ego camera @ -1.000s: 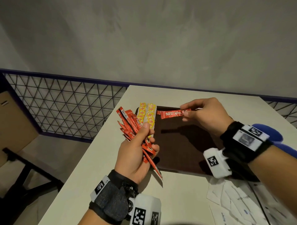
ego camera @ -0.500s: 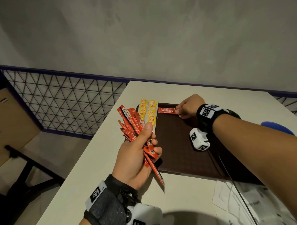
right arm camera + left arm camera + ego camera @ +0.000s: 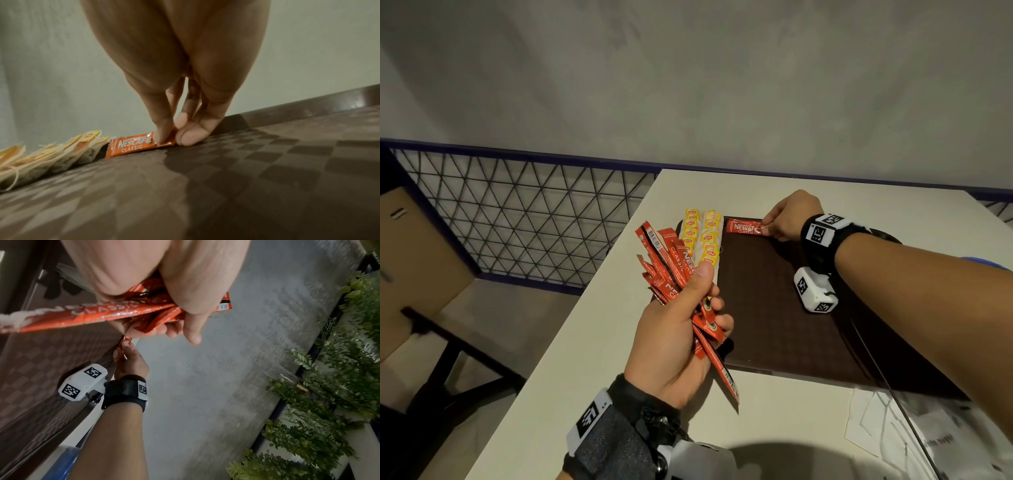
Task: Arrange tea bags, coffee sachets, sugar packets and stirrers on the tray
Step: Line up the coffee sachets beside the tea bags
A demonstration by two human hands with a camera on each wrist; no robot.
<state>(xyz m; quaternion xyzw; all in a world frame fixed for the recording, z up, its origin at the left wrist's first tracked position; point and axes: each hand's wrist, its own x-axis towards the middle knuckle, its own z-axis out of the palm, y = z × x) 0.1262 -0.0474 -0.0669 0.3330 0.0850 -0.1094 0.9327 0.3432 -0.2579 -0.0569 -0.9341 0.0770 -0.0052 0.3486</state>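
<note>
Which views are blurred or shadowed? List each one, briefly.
Head view: sharp and dim; the right hand and arm shadow the tray. Left wrist view: the left hand and the nearest coffee sachet are close and soft. Right wrist view: the single sachet reads clearly, the tea bags blur at the edge.

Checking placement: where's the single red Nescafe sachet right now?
In the head view, the red Nescafe sachet lies at the far edge of the dark brown tray, right of the yellow tea bags, its right end pinched by the right hand.
</note>
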